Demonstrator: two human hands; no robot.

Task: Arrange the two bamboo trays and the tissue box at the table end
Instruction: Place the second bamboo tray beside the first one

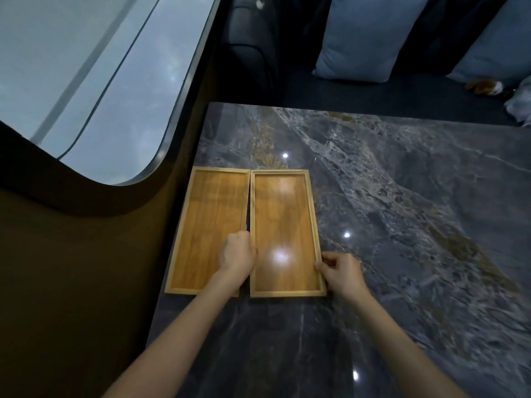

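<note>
Two long bamboo trays lie side by side at the left end of the dark marble table [402, 196]. The left tray [209, 214] sits by the table's left edge. The right tray [283, 219] lies parallel to it, with a thin gap between them that widens toward me. My left hand [237, 254] grips the right tray's left rim, over the gap. My right hand [342, 271] pinches the same tray's right rim near its near corner. No tissue box is in view.
A curved window [86, 81] and a dark brown wall panel [86, 268] run along the table's left side. Beyond the far edge is a dark sofa seat [373, 93] with blue cushions [367, 35] and small items [485, 86] at the right.
</note>
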